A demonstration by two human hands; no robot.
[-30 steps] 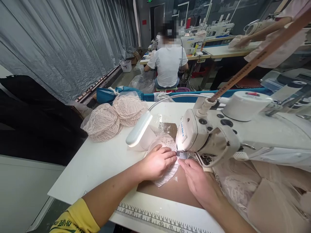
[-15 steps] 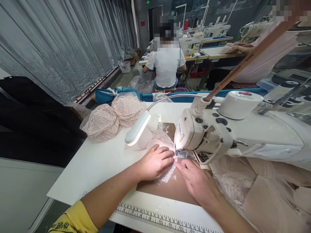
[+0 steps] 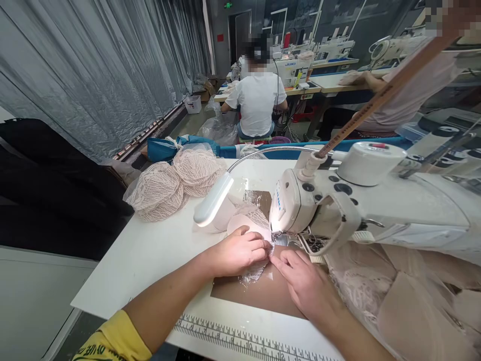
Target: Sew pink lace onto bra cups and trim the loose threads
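A pale pink lace cup piece (image 3: 252, 214) lies under the needle end of a white sewing machine (image 3: 291, 200). My left hand (image 3: 240, 253) rests on it with bent fingers, gripping the lace close to the needle. My right hand (image 3: 304, 276) is on the near right side, its index finger stretched to the lace edge and the other fingers curled in. The two hands' fingertips almost meet. Part of the lace is hidden under my left hand, and its lower end shows over a brown plate (image 3: 259, 298).
Stacked lace cups (image 3: 156, 190) sit at the table's far left. A lamp (image 3: 213, 199) on a bent neck hangs over the work. Beige cup pieces (image 3: 409, 311) pile up at right. A printed ruler (image 3: 240, 338) runs along the front edge. A person (image 3: 259, 100) sits ahead.
My left hand's fingers have bent more and drawn together on the lace. The lace's lower end has shifted slightly up towards the needle. My right hand has barely moved.
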